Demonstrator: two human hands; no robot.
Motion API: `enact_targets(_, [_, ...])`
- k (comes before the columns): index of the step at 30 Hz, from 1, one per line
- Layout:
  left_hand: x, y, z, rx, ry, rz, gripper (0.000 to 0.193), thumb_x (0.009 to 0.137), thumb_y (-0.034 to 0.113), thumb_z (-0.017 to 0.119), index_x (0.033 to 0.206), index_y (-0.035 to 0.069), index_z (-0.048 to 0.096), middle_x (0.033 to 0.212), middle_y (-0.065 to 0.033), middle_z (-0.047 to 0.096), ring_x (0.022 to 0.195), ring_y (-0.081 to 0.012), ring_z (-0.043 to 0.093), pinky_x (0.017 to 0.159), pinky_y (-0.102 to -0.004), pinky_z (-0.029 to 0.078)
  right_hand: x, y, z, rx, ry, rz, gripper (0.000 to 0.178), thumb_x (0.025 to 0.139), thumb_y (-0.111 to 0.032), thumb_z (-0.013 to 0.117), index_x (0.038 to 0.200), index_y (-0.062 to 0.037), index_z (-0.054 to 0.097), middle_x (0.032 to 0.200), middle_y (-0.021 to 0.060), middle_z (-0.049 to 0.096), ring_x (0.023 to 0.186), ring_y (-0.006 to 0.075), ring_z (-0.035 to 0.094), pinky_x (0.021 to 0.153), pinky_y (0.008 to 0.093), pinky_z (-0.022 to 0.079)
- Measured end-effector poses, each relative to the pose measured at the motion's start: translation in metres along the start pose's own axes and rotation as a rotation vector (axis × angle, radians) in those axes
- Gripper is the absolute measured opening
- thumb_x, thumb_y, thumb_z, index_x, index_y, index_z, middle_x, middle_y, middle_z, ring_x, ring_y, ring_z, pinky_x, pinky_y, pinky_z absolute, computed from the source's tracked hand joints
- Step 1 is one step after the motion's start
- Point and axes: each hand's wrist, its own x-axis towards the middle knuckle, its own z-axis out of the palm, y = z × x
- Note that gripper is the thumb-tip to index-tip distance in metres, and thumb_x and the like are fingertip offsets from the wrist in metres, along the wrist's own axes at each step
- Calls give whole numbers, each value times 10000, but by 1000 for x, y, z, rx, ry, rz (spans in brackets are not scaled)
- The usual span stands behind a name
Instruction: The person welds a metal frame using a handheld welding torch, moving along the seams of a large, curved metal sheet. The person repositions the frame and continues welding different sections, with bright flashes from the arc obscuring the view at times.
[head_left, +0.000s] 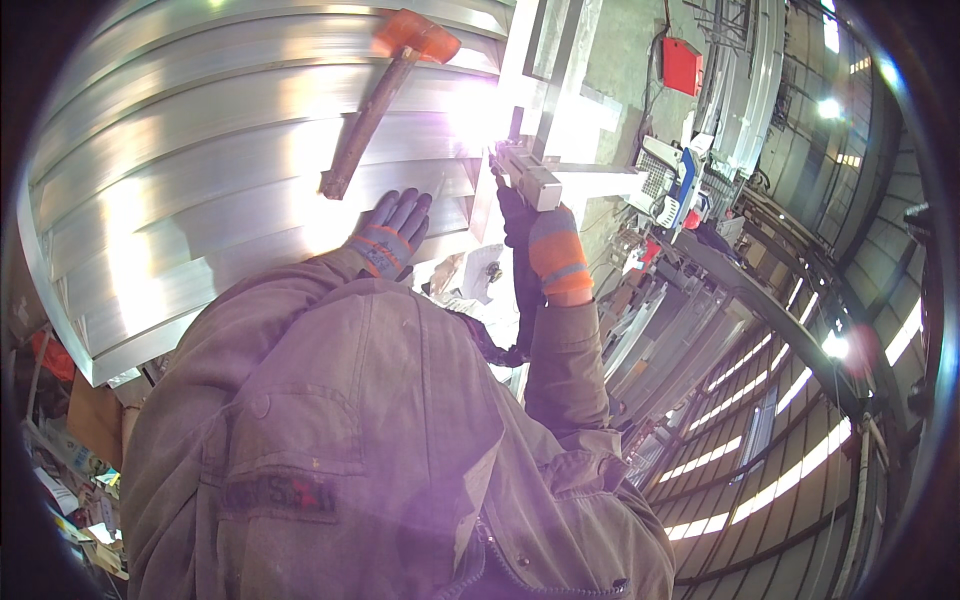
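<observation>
My left hand (pixel 397 226), in a grey glove with an orange cuff, rests palm down with its fingers stretched out on a shiny metal slatted panel (pixel 230 190). My gloved right hand (pixel 540 232) is closed around a boxy grey welding gun (pixel 530 175), from which a black cable hangs. At the gun's tip, a white-purple glare hides the spot on the panel's right edge frame. Beyond my left hand, a hammer (pixel 372 122) with an orange head and a worn wooden handle lies on the slats.
A red box (pixel 682 66) stands on the floor beyond the panel's right side. To the right are a blue and white machine (pixel 680 185) and stacked long metal profiles (pixel 665 335). Cardboard (pixel 96 415) and loose clutter lie at the lower left.
</observation>
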Motion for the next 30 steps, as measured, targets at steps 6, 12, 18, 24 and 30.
enact_targets(6, [-1,-1,1,-40,-46,12,924,869,554,794,1567,-23,606,1771,-284,418,1644,-483,388,1339,-655,283,-1,-2,0,-72,-29,96,536,1053,-502,758,1351,-58,794,1129,272,832,1124,476,796,931,503,620])
enact_targets(12, [-2,-1,15,12,65,19,898,861,524,796,1548,-27,618,1767,-289,422,1643,-491,387,1338,-661,285,-10,-4,-1,3,43,-8,497,994,-469,861,1154,-1,804,773,63,741,616,185,694,572,381,566])
enact_targets(18, [-1,0,20,15,67,12,837,879,484,775,1525,-28,628,1772,-285,419,1645,-489,390,1333,-664,296,-11,-1,-2,-121,-43,52,552,1054,-505,754,1412,-86,778,1182,261,831,1154,465,794,947,499,624])
enact_targets(24, [-2,0,16,-61,45,14,623,1010,255,591,1548,-59,584,1766,-300,417,1628,-500,405,1342,-656,298,-9,2,0,-150,-56,88,530,1056,-479,759,1418,-92,776,1184,261,831,1160,467,792,950,498,624])
enact_targets(30, [-1,0,11,-55,5,12,636,1016,279,589,1563,-45,583,1776,-293,407,1647,-492,382,1354,-650,277,-14,7,2,-111,-36,78,485,1041,-477,789,1310,-73,785,1041,190,801,976,375,766,822,462,607])
